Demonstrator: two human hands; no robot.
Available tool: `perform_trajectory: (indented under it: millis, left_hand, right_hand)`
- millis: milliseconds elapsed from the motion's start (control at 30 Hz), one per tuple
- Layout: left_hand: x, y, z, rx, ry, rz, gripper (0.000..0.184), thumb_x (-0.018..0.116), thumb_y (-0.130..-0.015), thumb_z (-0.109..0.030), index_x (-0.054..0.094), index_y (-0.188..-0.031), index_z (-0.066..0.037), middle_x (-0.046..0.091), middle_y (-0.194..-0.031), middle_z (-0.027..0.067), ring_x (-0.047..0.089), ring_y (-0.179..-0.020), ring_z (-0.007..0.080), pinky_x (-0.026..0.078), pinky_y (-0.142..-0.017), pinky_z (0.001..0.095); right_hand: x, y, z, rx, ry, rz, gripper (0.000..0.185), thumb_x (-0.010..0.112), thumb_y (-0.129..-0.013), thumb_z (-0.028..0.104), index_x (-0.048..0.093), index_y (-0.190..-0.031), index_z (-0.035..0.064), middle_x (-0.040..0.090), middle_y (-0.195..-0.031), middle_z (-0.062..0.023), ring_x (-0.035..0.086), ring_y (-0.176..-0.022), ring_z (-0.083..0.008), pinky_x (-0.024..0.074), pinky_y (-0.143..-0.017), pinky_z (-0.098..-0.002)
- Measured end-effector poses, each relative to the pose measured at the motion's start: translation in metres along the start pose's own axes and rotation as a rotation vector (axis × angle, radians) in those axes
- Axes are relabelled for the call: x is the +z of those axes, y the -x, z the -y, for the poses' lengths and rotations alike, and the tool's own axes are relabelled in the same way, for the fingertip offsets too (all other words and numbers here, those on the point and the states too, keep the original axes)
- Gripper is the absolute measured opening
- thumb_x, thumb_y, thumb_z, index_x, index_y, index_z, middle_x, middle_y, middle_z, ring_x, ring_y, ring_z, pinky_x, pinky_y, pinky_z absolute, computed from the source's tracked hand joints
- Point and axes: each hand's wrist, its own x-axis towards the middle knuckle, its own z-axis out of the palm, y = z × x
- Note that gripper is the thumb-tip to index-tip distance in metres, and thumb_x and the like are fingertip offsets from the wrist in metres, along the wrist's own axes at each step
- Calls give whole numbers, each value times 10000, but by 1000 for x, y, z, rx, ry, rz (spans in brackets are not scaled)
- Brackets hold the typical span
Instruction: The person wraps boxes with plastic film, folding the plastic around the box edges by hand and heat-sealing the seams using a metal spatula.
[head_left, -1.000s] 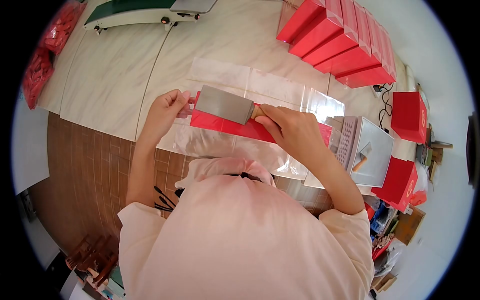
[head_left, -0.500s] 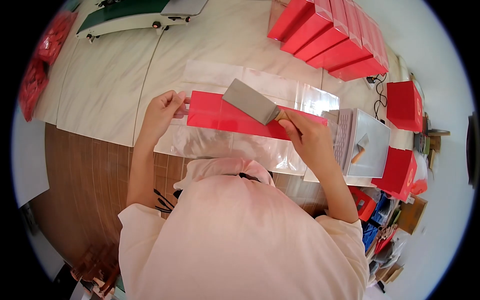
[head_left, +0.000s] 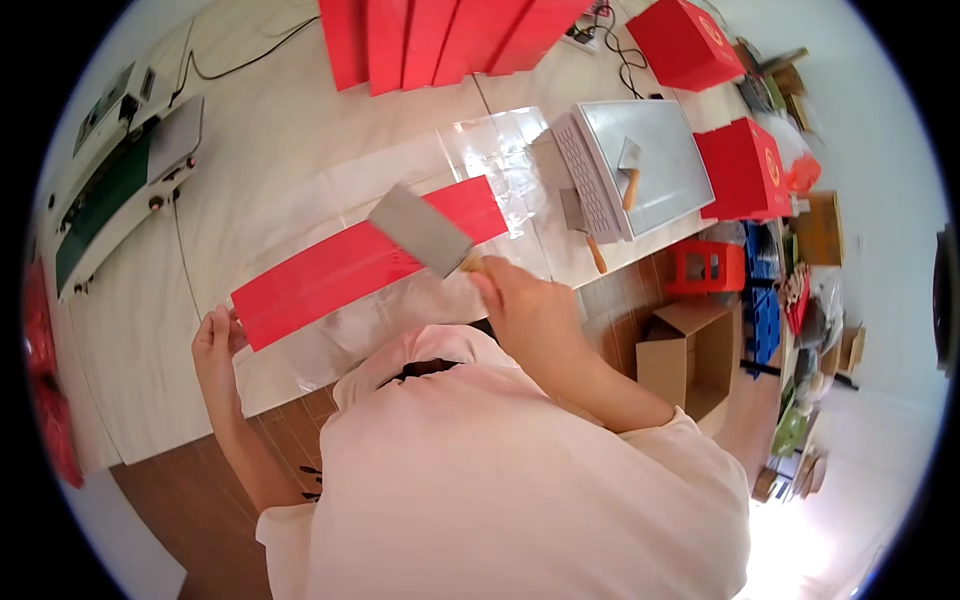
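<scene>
Red box: lying slantwise on clear film atop the table. Best worked, likely, with even, gentle strokes along the length, with the left end steadied against sliding.
Scraper: blade slanted over the right half; cannot tell whether touching. Best held low and nearly flat, with corners clear of the red surface.
Right hand: closed round the tan handle, just off the near long side.
Left hand: fingers at the left end, well apart from the right hand; pinching or merely touching, cannot tell.
</scene>
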Motion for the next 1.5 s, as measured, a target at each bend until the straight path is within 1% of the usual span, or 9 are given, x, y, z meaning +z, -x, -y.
perform_trajectory:
  millis: [467, 700, 933, 1133, 1233, 1267, 1333, 1433, 1500]
  left_hand:
    - [-1, -1, 1, 35, -10, -32, 398, 530, -981, -389, 570, -759, -60, 638, -824, 24, 587, -721, 99, 503, -778, 289]
    - [-6, -7, 14, 53, 7, -28, 363, 523, -984, -396, 626, -985, -48, 635, -871, 10, 597, -763, 102, 497, -766, 272]
    - [-1, -4, 1, 24, -24, -19, 350, 520, -985, -413, 624, -984, -79, 626, -883, -3, 593, -766, 81, 479, -724, 229]
    - [1, 2, -7, 16, -22, -59, 337, 532, -979, -419, 608, -913, -97, 606, -811, -23, 590, -738, 61, 474, -694, 219]
    - [-6, -3, 2, 15, 0, -32, 331, 544, -975, -415, 612, -920, -96, 614, -809, -24, 595, -720, 63, 477, -685, 220]
    - [-5, -3, 2, 10, 4, -31, 331, 545, -975, -414, 615, -924, -94, 619, -814, -21, 598, -720, 64, 479, -690, 218]
    - [-4, -2, 0, 6, -1, -38, 332, 545, -975, -412, 617, -929, -92, 624, -819, -19, 601, -720, 65, 481, -694, 216]
    - [-1, 0, -2, -5, -7, -56, 338, 544, -975, -410, 621, -950, -82, 630, -833, -16, 610, -736, 65, 488, -711, 215]
    - [1, 1, -6, -4, 60, -10, 351, 549, -972, -412, 622, -985, -69, 634, -857, -10, 614, -759, 66, 493, -721, 223]
  right_hand:
    - [2, 11, -32, 121, 120, -173, 239, 575, -945, 290, 574, -864, 66, 553, -507, -75, 536, -378, -259, 407, -355, -365]
    - [-29, -3, -92, 394, -318, -341, 237, 577, -944, 230, 642, -913, 5, 598, -677, -198, 589, -616, -363, 445, -580, -415]
    - [-44, -68, -371, 778, 178, -627, 528, 394, -962, 422, 685, -901, -15, 676, -820, -221, 663, -826, -363, 490, -774, -443]
    - [-6, -44, -446, 958, 257, -292, 463, 406, -955, 353, 630, -1094, -28, 638, -1109, -261, 607, -1057, -424, 480, -884, -504]
    - [-4, -45, -402, 1184, 175, -441, 443, 441, -946, 341, 604, -1132, -27, 621, -1153, -230, 613, -1048, -388, 488, -872, -491]
    - [8, -46, -391, 1049, 581, -556, 428, 492, -930, 340, 606, -1106, -33, 605, -1131, -201, 590, -1053, -348, 464, -912, -469]
    - [0, -53, -332, 733, 495, -675, 395, 504, -939, 316, 586, -1151, -7, 617, -1106, -206, 566, -1065, -307, 440, -937, -408]
    - [19, -67, -249, 397, -662, -270, 366, 490, -956, 331, 653, -1119, 46, 671, -1025, -70, 580, -998, -186, 415, -932, -296]
    - [18, -74, -189, 351, -955, 169, 457, 431, -973, 396, 648, -1152, 36, 681, -1048, -50, 585, -1005, -161, 409, -931, -294]
